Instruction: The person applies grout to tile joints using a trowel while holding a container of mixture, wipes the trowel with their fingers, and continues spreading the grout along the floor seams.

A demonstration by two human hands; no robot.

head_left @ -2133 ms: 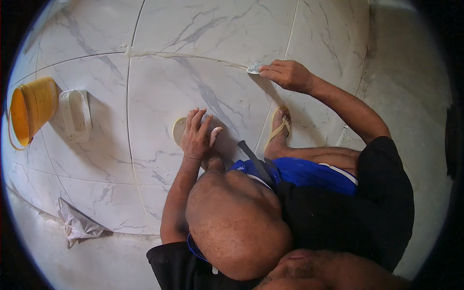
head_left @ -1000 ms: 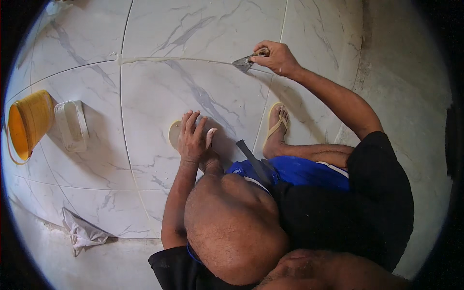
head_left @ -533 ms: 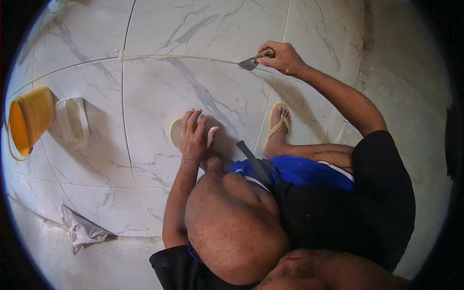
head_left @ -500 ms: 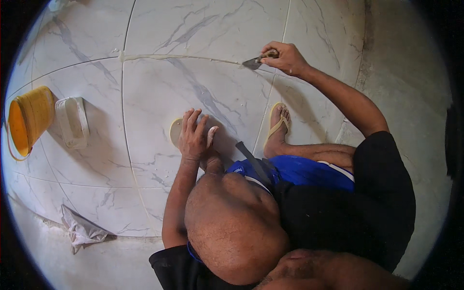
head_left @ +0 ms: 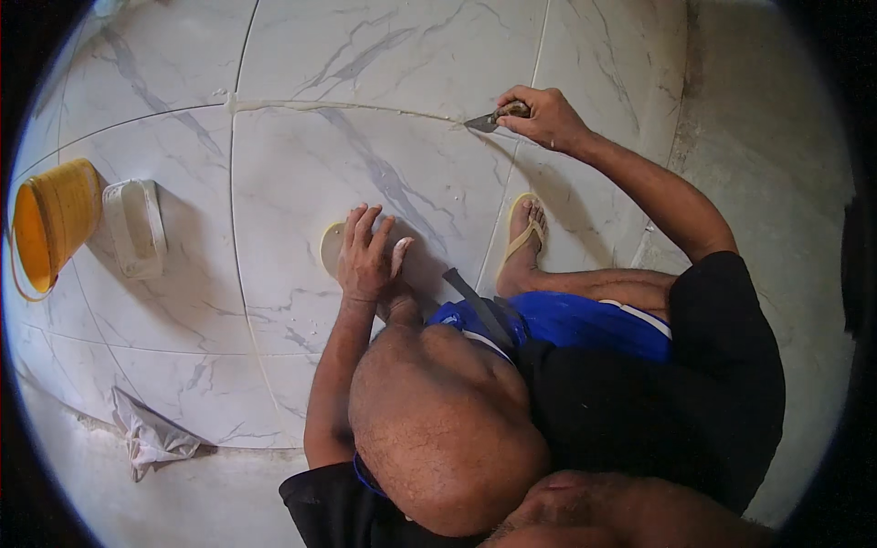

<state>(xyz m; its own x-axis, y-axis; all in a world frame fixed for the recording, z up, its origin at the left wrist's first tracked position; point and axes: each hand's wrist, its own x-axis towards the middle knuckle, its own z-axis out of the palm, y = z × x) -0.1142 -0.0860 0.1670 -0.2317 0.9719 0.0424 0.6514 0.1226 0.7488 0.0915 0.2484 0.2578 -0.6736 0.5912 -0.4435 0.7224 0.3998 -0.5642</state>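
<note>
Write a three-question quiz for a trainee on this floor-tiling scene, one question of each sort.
1. True or false: the right hand holds a small scraper with its blade at the grout line between the marble tiles.
2. What does the left hand rest on? A) the yellow bucket B) the tile floor, over a pale sandal C) the crumpled cloth
3. Fill in: beside the bucket lies a white ____.

Key: 1 true; 2 B; 3 rectangular tub.
</note>
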